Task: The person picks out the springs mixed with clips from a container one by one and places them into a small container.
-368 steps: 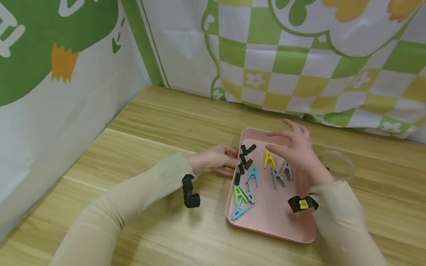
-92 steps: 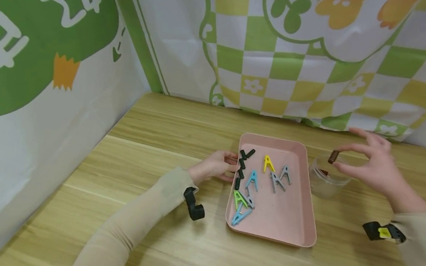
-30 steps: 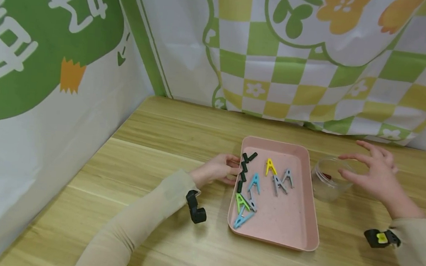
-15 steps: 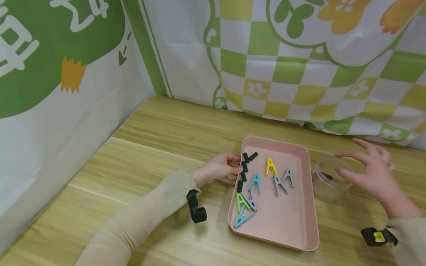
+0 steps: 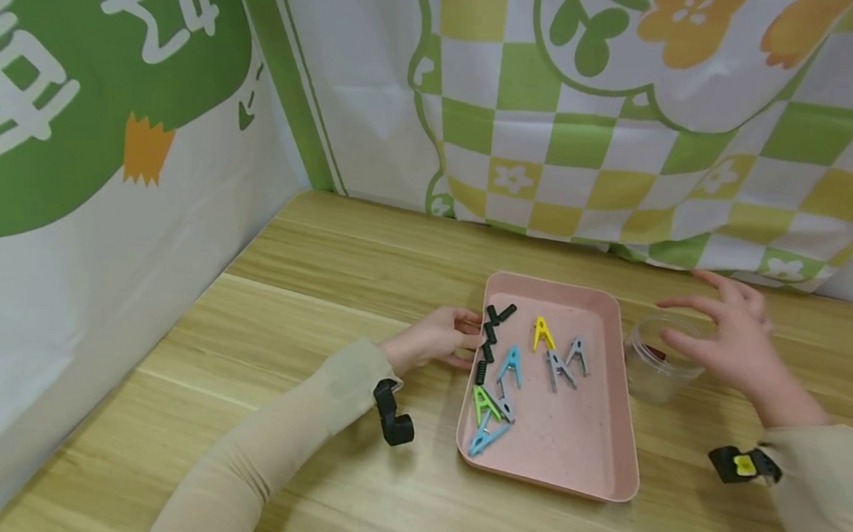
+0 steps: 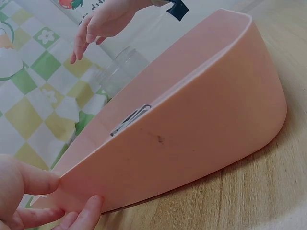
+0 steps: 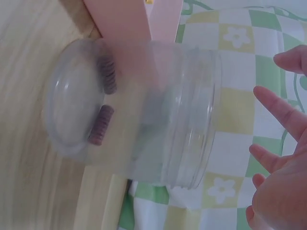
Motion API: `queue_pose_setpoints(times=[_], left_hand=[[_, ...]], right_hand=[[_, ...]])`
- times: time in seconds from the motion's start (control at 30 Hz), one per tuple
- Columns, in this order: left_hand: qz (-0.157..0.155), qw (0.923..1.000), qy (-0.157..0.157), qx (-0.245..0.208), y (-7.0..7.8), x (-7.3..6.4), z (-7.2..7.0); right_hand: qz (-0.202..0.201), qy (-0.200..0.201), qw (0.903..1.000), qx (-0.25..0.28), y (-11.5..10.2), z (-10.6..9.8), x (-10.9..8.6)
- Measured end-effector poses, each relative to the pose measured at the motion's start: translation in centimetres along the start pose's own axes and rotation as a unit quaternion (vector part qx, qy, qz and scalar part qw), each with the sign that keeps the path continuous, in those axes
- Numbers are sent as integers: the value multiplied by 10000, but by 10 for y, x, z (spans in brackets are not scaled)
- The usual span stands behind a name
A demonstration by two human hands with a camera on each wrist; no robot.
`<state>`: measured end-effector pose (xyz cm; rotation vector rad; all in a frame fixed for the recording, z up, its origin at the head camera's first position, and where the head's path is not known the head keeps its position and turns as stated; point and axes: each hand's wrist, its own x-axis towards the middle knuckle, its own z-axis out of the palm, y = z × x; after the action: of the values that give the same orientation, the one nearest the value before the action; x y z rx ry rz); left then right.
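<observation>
My left hand (image 5: 432, 336) rests its fingertips against the outer left wall of a pink tray (image 5: 570, 453); the left wrist view shows fingers (image 6: 91, 211) touching that wall. Over a clear plastic jar (image 5: 654, 384), right of the tray, my right hand (image 5: 736, 345) hovers with fingers spread and nothing held. Two brownish coil springs (image 7: 101, 125) lie at the jar's bottom in the right wrist view. Along the tray's left side are several black springs (image 5: 488, 352). Clothespins lie in the tray: yellow (image 5: 540, 331), green (image 5: 483, 402), several grey (image 5: 558, 368) and light blue (image 5: 512, 360).
The tray and jar stand close together on a wood-grain table (image 5: 320, 475). Behind the table hangs a green and yellow checked cloth (image 5: 579, 144). A white and green printed cloth (image 5: 199, 198) hangs along the left.
A brown spring lay in the tray, then was pinched by my right hand above the jar; that hand has let it go. Lately the right hand has shifted slightly left. The left hand stays put.
</observation>
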<state>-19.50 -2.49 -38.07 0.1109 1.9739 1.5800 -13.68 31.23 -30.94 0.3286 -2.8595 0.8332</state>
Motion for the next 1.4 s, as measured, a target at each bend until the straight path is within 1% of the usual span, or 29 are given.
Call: queue_pose_setpoints(times=[0.13, 0.23, 0.6, 1.0, 1.2, 1.4], left_hand=[[-10, 10000, -2, 10, -1, 0, 0], [2, 10000, -3, 23, -2, 0, 0], [-44, 10000, 28, -67, -5, 3, 2], [-3, 10000, 19, -60, -1, 0, 1], [-38, 10000, 44, -54, 0, 1, 0], [-80, 9999, 69, -88, 0, 1, 1]], right_hand=[[-19, -23, 10000, -11, -6, 0, 2], [-14, 35, 10000, 4, -10, 0, 5], [-268, 71, 9992, 290, -30, 1, 18], [-385, 75, 9985, 378, -49, 6, 29], [-521, 77, 9977, 416, -56, 12, 34], [-659, -35, 9966, 487, -63, 23, 38]])
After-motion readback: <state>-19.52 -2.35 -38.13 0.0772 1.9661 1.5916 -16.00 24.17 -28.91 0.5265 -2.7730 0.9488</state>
